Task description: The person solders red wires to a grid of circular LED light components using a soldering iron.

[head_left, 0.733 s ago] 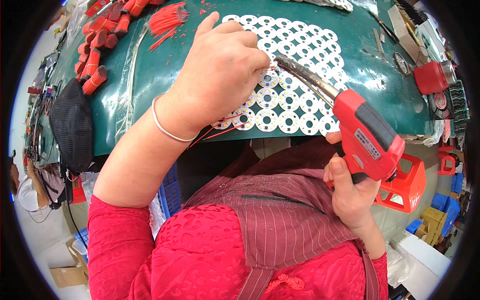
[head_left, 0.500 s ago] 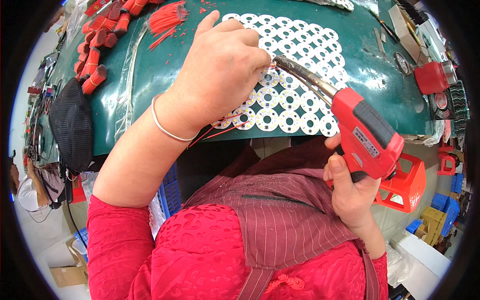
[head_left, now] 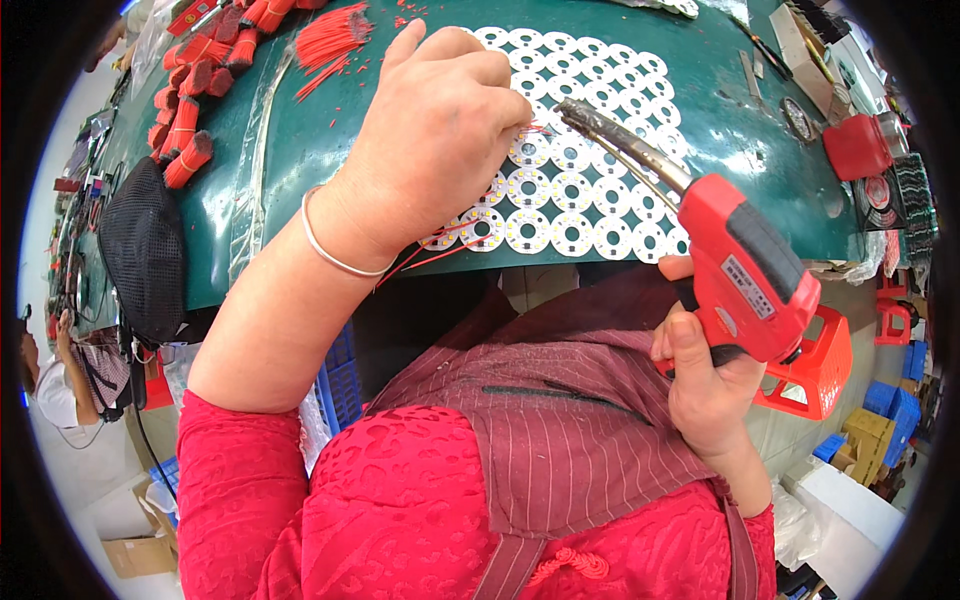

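Observation:
My left hand (head_left: 435, 130) is closed in a pinch over a panel of round white LED boards (head_left: 527, 230). Thin red wires (head_left: 440, 257) trail from beneath it toward the table edge, and short red ends show at its fingertips. My right hand (head_left: 705, 380) is wrapped around the grip of a red and black soldering gun (head_left: 755, 270). The gun's dark tip hovers above the boards, a small gap from my left fingertips. Each board is a ring with a centre hole; small yellow LEDs show on the nearer ones. My left hand hides part of the panel.
Loose red wires (head_left: 328, 45) lie at the far left of the green table (head_left: 330, 150), beside tied red wire bundles (head_left: 185, 130). A black mesh item (head_left: 145, 250) hangs at the left edge. A red container (head_left: 857, 147) stands at right, above a red stool (head_left: 815, 370).
The soldering gun has shifted slightly right, and its tip has drawn away from my left fingertips. My left hand has moved slightly left, still pinched.

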Demonstrator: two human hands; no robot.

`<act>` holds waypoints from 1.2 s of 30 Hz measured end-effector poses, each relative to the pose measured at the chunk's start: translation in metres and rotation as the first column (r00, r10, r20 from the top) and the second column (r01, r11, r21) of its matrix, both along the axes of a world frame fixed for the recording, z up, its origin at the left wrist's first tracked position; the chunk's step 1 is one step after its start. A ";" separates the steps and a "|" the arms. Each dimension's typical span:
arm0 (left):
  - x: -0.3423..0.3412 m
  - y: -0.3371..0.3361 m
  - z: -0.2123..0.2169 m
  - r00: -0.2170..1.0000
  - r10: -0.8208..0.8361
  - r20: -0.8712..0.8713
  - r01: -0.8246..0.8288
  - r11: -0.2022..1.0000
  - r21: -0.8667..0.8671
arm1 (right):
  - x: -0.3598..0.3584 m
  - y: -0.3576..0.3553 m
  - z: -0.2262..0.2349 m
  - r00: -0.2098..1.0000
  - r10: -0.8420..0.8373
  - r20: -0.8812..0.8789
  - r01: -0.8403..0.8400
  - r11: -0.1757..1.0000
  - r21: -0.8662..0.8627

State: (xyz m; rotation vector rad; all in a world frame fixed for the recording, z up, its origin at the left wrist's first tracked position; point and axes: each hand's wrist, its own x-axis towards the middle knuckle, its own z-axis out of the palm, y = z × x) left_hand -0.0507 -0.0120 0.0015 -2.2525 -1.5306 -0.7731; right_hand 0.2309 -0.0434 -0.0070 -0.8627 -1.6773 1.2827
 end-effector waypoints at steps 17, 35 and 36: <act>0.016 -0.025 0.024 0.992 -0.007 -0.129 0.014 0.998 0.058 | 0.008 -0.011 -0.002 0.999 0.044 -0.019 -0.044 0.999 -0.005; 0.006 -0.026 0.001 0.992 0.062 -0.110 -0.056 0.997 0.053 | 0.005 -0.008 -0.005 0.995 0.095 0.003 -0.095 0.995 0.034; 0.006 -0.026 0.001 0.991 0.066 -0.119 -0.060 0.997 0.048 | 0.005 -0.009 -0.004 0.996 0.089 -0.003 -0.089 0.996 0.020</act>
